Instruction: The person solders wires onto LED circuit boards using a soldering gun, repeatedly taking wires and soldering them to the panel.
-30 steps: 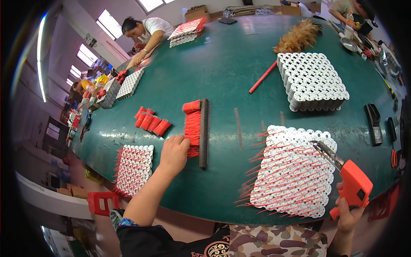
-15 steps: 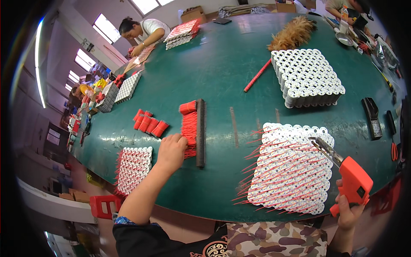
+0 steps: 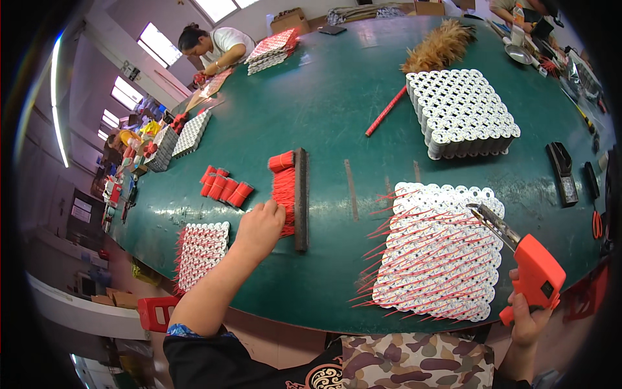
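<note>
My left hand (image 3: pixel 260 227) pinches at a pile of thin red strands (image 3: pixel 284 188), its fingertips among them; how many it grips is hidden. A dark straight bar (image 3: pixel 301 201) lies along the pile's right side, and a banded red bundle (image 3: pixel 281 161) rests at its far end. In my right hand (image 3: pixel 528 321) is a red pistol-grip tool (image 3: pixel 539 269) with long metal jaws. Its jaw tip is over a white panel of joined round discs (image 3: pixel 440 259), near the panel's far right corner. Many red strands poke slantwise from that panel.
Several red bundles (image 3: pixel 225 187) lie left of the pile, beyond a smaller white panel (image 3: pixel 204 256) with red strands. A stack of white panels (image 3: pixel 463 113), a feather duster (image 3: pixel 440 48) and a black stapler-like tool (image 3: pixel 562 174) are farther right. Another person (image 3: pixel 223 48) works at the far left.
My left hand stays at the red strands with only a slight shift of its fingers. The right hand and tool hold their place; the whole view has moved slightly.
</note>
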A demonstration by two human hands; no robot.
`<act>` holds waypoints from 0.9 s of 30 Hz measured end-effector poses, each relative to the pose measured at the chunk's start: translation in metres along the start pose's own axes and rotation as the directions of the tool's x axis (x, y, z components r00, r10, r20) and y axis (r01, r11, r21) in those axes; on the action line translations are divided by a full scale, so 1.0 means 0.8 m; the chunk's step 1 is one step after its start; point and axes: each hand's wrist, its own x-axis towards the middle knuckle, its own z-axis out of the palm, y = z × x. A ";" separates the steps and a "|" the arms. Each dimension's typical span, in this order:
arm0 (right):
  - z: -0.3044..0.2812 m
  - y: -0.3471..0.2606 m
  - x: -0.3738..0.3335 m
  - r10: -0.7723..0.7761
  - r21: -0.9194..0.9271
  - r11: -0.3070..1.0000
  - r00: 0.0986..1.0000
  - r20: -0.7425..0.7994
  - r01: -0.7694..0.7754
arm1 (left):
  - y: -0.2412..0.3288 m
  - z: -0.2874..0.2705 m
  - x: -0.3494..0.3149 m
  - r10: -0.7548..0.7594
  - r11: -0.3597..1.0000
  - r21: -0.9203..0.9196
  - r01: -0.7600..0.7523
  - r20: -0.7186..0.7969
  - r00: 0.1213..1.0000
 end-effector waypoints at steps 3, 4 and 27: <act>0.000 -0.004 0.001 0.015 0.008 1.000 1.000 0.001 -0.015 | 0.001 -0.002 0.001 -0.004 1.000 -0.016 0.004 0.005 1.000; 0.001 -0.005 0.001 0.024 0.010 1.000 1.000 0.006 -0.024 | 0.000 -0.002 0.001 -0.009 0.999 -0.037 0.011 0.032 0.999; -0.005 0.005 0.001 -0.040 -0.005 0.999 0.999 0.019 0.040 | -0.013 -0.012 0.004 -0.029 0.998 -0.057 0.028 -0.018 0.999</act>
